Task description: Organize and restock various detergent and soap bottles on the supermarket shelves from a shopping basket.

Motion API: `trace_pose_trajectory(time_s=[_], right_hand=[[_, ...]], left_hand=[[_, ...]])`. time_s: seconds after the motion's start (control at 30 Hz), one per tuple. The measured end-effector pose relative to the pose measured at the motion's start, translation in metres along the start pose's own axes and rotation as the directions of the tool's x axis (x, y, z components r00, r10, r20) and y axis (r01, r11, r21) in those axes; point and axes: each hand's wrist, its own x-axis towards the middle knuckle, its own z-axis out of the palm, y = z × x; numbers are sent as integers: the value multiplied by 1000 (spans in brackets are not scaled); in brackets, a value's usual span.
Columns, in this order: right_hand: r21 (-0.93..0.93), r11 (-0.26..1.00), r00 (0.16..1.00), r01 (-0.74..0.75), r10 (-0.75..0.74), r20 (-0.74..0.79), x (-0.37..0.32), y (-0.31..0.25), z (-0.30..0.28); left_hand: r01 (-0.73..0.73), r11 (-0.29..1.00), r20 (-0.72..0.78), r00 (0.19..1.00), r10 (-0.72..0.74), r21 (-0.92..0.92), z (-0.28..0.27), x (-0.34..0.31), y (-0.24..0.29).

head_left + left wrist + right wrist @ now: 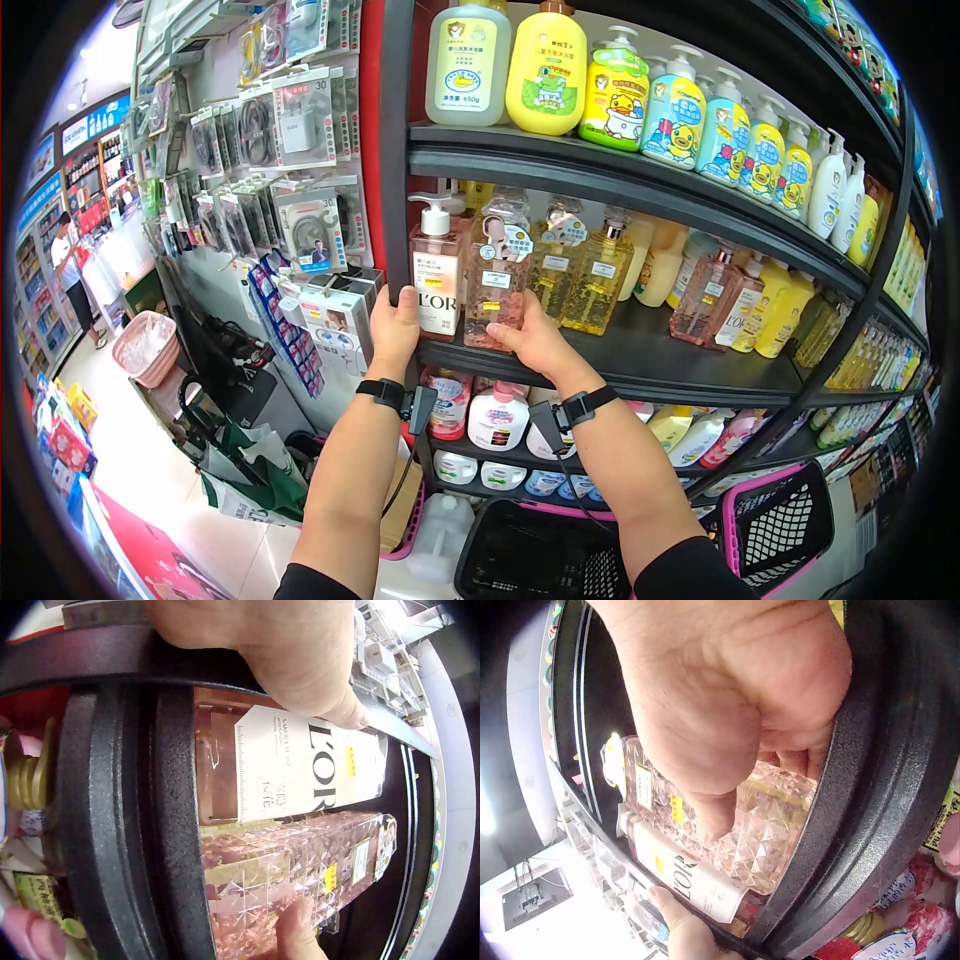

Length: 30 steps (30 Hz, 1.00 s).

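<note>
A pink pump bottle (pixel 437 270) with a white label reading "L'OR" stands upright on the middle shelf by the left post. My left hand (pixel 396 328) is at its left edge, over the post, thumb pointing up; its other fingers are hidden. In the left wrist view, the left thumb (pixel 341 705) overlaps the label's edge. Immediately right stands a pink faceted bottle (pixel 497 290) with a round tag at its neck. My right hand (pixel 535 338) holds this bottle, thumb (pixel 718 817) across its front and fingers (pixel 795 761) around its right side.
Amber bottles (pixel 598 285) stand right of the pink pair, other pink bottles (pixel 705 295) farther along. Yellow and blue pump bottles (pixel 545 70) line the shelf above. Below are white and pink bottles (pixel 497 415) and black baskets (pixel 540 560). Packaged cables (pixel 300 115) hang at left.
</note>
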Motion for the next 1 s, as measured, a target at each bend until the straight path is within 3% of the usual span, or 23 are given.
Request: trace_pose_trajectory(time_s=[0.3, 0.57, 0.8, 0.93, 1.0], right_hand=[[7, 1000, 1000, -4, 4, -17, -1, 2, 1], [-7, 999, 997, 49, -50, -59, 1, 7, 4], [16, 998, 997, 67, -66, -51, -1, 1, 5], [60, 993, 995, 103, -103, 4, -10, -3, 3], [26, 996, 995, 86, -85, -53, -22, -11, -1]], left_hand=[[-21, 1000, 2, 1000, 21, -13, 1, 1, -5], [-21, 988, 11, 1000, 23, -151, 4, 3, -16], [12, 995, 27, 1000, -9, -101, 1, 2, -14], [47, 980, 102, 994, -27, -193, -3, 1, -12], [130, 963, 168, 982, -91, -238, -8, -1, -6]])
